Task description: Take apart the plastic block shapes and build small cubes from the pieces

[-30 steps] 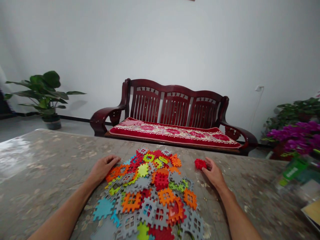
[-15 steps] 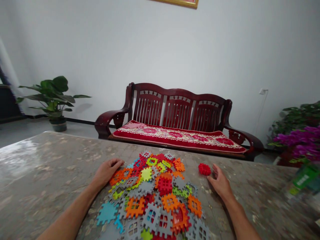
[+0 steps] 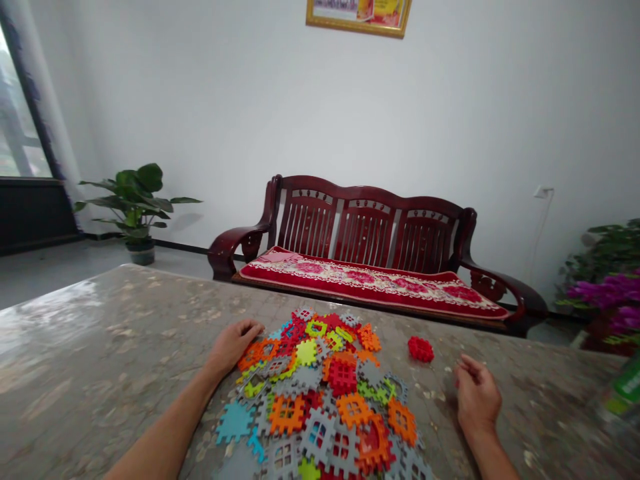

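Note:
A heap of interlocking plastic tiles [image 3: 306, 379] in grey, orange, red, lime and blue lies on the table in front of me. My left hand [image 3: 235, 345] rests at the heap's upper left edge, beside orange tiles [image 3: 257, 353]. Its fingers lie loosely bent, with nothing seen in them. To the right of the heap, a small red block of joined tiles [image 3: 421, 349] sits alone. My right hand [image 3: 477, 395] is on the table to the right of that block, apart from it, with fingers curled in and nothing visible in them.
A patterned cloth covers the table [image 3: 150, 327]. Beyond it stands a dark wooden bench [image 3: 365, 223] with a red floral cover [image 3: 370, 280]. A green bottle [image 3: 627, 387] and purple flowers [image 3: 613, 300] are at the right. A potted plant [image 3: 140, 207] stands at far left.
My right hand has drawn away from the red block, to the right and nearer me, and its fingers have curled in. My left hand keeps its place by the heap. The view has shifted slightly.

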{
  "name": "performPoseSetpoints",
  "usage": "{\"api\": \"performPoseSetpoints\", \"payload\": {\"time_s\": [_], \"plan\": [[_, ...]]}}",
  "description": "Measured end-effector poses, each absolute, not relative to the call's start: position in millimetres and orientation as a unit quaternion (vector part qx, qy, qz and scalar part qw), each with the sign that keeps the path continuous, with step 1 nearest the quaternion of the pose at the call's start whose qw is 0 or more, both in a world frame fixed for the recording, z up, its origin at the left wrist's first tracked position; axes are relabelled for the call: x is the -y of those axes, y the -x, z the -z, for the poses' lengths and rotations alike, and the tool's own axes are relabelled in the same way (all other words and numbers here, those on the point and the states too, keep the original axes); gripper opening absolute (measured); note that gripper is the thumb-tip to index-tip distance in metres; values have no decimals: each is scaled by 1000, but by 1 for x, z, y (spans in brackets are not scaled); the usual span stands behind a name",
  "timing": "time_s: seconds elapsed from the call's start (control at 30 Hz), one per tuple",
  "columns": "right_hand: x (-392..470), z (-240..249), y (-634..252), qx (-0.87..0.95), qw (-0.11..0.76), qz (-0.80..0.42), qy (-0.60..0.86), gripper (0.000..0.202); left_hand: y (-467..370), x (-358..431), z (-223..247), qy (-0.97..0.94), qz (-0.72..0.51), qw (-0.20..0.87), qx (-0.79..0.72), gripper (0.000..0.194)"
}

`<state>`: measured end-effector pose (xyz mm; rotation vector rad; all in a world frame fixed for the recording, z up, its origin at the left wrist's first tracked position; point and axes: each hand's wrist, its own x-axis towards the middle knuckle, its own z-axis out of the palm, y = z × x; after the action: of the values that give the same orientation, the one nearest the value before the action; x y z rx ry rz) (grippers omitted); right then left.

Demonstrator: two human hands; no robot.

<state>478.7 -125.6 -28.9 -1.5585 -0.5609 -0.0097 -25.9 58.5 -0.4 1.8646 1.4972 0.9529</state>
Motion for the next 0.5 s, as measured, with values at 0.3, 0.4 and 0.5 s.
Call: {"api": "performPoseSetpoints", "payload": {"time_s": [0.3, 0.4, 0.5], "plan": [[134, 12, -425, 308, 668, -11, 678, 42, 26, -60, 7, -705, -353, 265, -555, 41], [135, 5, -406, 359, 647, -38, 672, 42, 26, -59, 7, -701, -355, 268, -557, 42], [133, 0, -390, 398, 630, -76, 663, 40, 26, -58, 6, -700, -361, 272, -553, 42]]}}
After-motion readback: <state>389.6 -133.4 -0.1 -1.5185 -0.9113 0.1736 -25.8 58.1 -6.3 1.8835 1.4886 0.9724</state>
